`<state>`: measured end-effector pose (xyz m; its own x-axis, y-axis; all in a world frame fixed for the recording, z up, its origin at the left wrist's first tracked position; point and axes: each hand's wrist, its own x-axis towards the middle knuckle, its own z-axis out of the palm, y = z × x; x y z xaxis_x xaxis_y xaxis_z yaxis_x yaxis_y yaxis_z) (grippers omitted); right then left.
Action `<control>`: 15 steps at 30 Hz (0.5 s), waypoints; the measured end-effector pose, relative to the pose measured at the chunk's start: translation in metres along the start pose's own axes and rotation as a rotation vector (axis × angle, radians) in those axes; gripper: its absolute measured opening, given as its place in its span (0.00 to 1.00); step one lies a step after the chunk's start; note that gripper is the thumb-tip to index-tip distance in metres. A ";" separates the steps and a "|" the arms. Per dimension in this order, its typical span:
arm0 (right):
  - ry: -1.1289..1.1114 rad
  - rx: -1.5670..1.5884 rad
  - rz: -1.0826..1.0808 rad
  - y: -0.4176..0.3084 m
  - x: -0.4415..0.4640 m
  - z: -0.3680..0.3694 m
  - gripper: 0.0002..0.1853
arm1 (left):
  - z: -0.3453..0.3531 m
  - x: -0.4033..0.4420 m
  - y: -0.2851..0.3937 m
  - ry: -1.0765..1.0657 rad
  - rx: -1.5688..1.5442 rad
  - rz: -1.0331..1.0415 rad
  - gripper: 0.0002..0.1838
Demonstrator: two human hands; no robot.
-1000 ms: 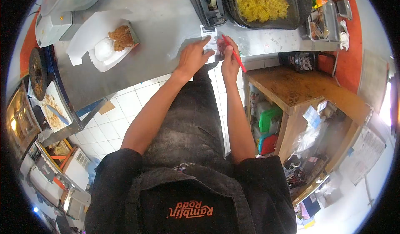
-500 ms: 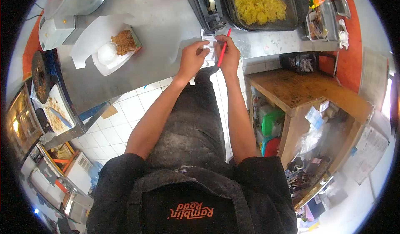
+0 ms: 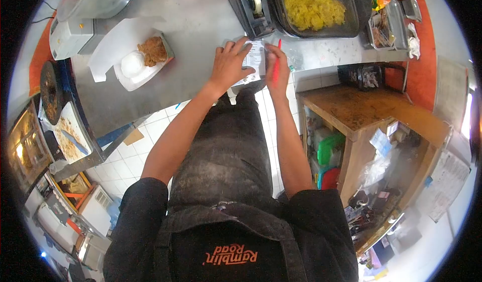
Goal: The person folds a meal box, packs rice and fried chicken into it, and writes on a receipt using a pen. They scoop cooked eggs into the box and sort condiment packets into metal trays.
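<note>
A printed slip of paper [image 3: 256, 57] lies at the front edge of the metal counter [image 3: 191, 66]. My left hand [image 3: 228, 67] is spread over the slip's left side, its fingers apart. At the slip's right side, my right hand [image 3: 281, 77] is closed around a red pen [image 3: 276, 67] that points upward in view. Just beyond the slip stands a black tape dispenser [image 3: 259, 27] with a roll in it. To the left sits an open white takeaway box [image 3: 131, 83] holding white rice [image 3: 132, 63] and a piece of fried chicken [image 3: 152, 51].
A black tray [image 3: 314, 33] with yellow shredded food [image 3: 314, 8] is at the back right. A large clear bowl [image 3: 113, 1] and a white device [image 3: 72, 37] stand at the left. Below the counter's right side is a wooden cabinet [image 3: 346, 109].
My left hand has gone from a pinch at the slip to spread fingers and moved slightly left. The slip now shows more fully. My right hand keeps the pen, now more upright.
</note>
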<state>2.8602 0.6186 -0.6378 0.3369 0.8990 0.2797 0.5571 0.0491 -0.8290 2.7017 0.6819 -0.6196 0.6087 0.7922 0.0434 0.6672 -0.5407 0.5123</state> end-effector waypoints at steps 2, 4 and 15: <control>0.042 0.410 0.376 -0.014 -0.010 -0.014 0.14 | -0.001 0.000 -0.003 0.012 0.005 0.021 0.38; 0.031 0.292 0.264 0.008 -0.022 -0.010 0.17 | 0.001 -0.001 -0.002 0.034 0.010 0.019 0.39; 0.201 0.274 0.365 0.001 -0.029 0.000 0.07 | 0.002 0.001 -0.006 0.034 -0.008 0.051 0.41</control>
<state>2.8511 0.5925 -0.6470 0.6278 0.7782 0.0134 0.1651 -0.1163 -0.9794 2.6990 0.6851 -0.6249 0.6265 0.7731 0.0990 0.6323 -0.5784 0.5155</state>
